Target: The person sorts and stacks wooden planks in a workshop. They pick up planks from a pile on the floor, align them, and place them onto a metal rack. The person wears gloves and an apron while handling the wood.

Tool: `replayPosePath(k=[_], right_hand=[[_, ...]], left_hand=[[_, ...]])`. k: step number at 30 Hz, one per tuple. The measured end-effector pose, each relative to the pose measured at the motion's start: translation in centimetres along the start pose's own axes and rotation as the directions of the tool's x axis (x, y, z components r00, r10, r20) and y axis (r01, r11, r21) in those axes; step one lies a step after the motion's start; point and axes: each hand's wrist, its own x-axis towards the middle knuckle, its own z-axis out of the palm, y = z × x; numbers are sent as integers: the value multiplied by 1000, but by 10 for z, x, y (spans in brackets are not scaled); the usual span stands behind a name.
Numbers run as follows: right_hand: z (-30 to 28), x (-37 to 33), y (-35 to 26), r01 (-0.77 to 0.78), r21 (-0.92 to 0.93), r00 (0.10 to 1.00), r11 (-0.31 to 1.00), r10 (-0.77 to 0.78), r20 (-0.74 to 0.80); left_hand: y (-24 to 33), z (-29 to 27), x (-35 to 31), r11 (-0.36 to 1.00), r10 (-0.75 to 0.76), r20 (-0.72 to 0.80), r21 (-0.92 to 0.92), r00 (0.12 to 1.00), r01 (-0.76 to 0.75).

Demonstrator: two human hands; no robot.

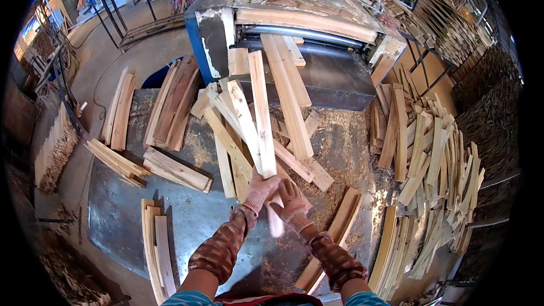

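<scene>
In the head view, both gloved hands meet on one long pale wooden slat point(262, 119) just in front of the grey sheet-metal bench point(192, 221). The left hand point(259, 191), in a pinkish knit glove, has its fingers clenched around the slat's lower part. The right hand point(290, 203), in the same kind of glove, grasps the slat just below the left hand, its fingers wrapped around the near end, which pokes out beneath the palm. The slat rises from the hands, tilted slightly left, and its far end reaches toward the big grey and blue planing machine point(294, 39) at the far side of the bench.

Under the slat, on the bench's middle, lies a loose jumble of pale wooden slats point(249, 141), crossing one another amid sawdust. On the bench's left part lie small stacks of curved brownish boards point(173, 102). Off the bench's right edge a large heap of thin pale strips point(436, 158) is spread on the floor. Near the bench's front left corner rests a short stack of flat pale boards point(156, 249).
</scene>
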Motion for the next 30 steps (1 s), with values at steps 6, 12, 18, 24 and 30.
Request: replayPosePath(k=[6, 12, 18, 24, 30], right_hand=[[-7, 30, 93, -176, 743, 935, 646, 346, -79], [-90, 89, -21, -100, 964, 953, 246, 302, 22], [-36, 20, -31, -282, 901, 953, 330, 205, 223], [30, -104, 34, -449, 825, 847, 344, 458, 270], [33, -143, 28, -454, 793, 809, 407, 562, 174]], left_hand=[[10, -37, -60, 993, -120, 6, 13, 993, 119], [-24, -82, -163, 981, -184, -19, -58, 983, 183], [-45, -103, -210, 998, -64, -219, 11, 974, 68], [42, -177, -137, 979, 179, -275, 150, 945, -142], [227, -294, 21, 541, 457, -436, 828, 775, 147]])
